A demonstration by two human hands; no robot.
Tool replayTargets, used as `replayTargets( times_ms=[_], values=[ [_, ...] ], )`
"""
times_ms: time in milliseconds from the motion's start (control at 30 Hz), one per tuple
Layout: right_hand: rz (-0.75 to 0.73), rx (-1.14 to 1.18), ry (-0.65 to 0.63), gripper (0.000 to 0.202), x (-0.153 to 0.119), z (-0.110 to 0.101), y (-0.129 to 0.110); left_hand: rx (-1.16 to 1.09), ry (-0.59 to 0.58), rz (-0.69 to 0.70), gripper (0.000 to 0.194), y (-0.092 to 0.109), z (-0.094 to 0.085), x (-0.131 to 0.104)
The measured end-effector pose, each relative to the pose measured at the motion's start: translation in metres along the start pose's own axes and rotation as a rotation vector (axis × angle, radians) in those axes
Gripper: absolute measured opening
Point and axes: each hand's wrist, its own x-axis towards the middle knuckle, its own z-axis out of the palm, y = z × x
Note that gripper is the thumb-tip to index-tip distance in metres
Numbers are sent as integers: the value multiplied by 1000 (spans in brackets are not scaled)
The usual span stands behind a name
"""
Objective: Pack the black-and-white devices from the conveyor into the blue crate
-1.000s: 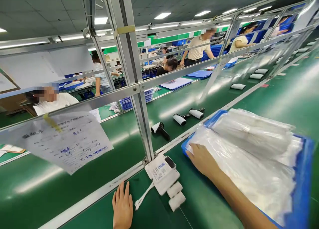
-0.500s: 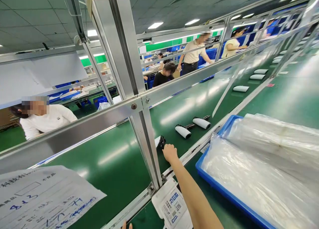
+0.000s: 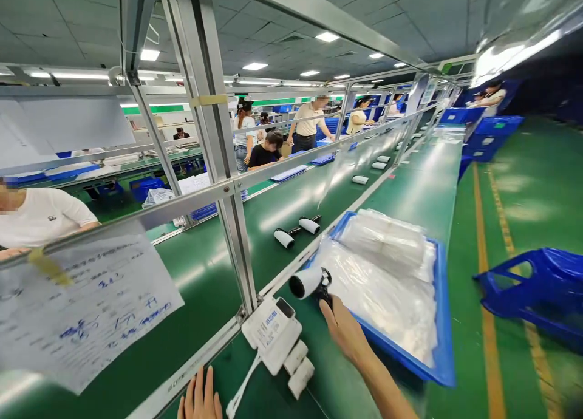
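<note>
A hair dryer with a white barrel and black handle [image 3: 308, 282] is raised over the near bench. My right hand [image 3: 342, 328] grips its handle, just left of a blue tray [image 3: 444, 322] filled with clear plastic bags [image 3: 378, 285]. My left hand [image 3: 200, 398] lies at the bottom edge with fingers spread, holding nothing. Between the hands rest a white box-like item [image 3: 272, 334] with a printed label and smaller white blocks [image 3: 300, 370]. Two more hair dryers [image 3: 285, 238] lie on the green conveyor belt [image 3: 268, 261].
A metal post [image 3: 234, 249] and rail stand left of centre. A handwritten sheet [image 3: 113, 303] hangs at the left. Several white items sit farther along the belt. A blue stool [image 3: 537, 297] stands at the right. Several people are across the line.
My right hand has lifted a hair dryer off the belt and brought it back beside the tray. The view has turned right and levelled, and more of my left hand shows.
</note>
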Motion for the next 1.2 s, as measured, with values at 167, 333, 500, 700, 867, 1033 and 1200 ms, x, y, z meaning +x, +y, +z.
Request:
replayTargets(
  times_ms=[167,333,500,700,867,1033,1200],
  values=[
    [38,173,130,53,-175,19,23,-38,118,39,54,14,-36,-11],
    [-146,40,194,43,-307,54,1,-178,67,111,53,-6,-68,-37],
    [-242,-15,110,37,-371,71,-37,-98,19,288,52,-97,-79,-153],
    [-263,73,-96,41,-399,95,-76,63,29,352,60,-166,-89,-265],
    [-194,171,-319,45,-409,112,-99,28,-31,289,61,-159,-99,-264],
    [-111,241,-435,56,-418,122,-109,-51,-82,275,56,-158,-105,-263],
    [-63,255,-467,59,-429,127,-109,-89,-130,271,59,-161,-106,-263]
  ],
)
